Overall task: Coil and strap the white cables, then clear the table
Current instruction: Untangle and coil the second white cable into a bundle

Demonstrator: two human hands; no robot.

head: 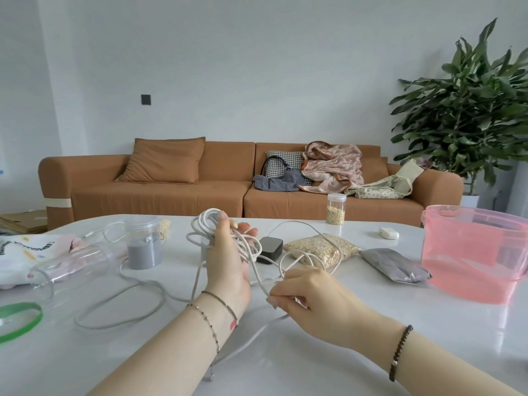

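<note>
- Nearest the camera, at five o'clock, the right hand (307, 298) pinches a strand of the thin white cable (251, 252) between thumb and fingertips, just above the glossy white table (357, 352).
- At twelve o'clock from it, the left hand (228, 252) stands upright, fingers closed around several coiled loops of that same cable.
- Loose cable trails from the coil across the tabletop toward eight o'clock, and another strand runs toward the small black square box (270, 248) just beside the left hand.
- At two o'clock lies a clear bag of pale grain (323, 248), a cable strand crossing it.
- Far at three o'clock sits the translucent pink plastic tub (471, 252).
- At ten o'clock stands a clear jar of grey powder (144, 242).
- At nine o'clock, on the table edge, rests a green tape ring (20, 320).
</note>
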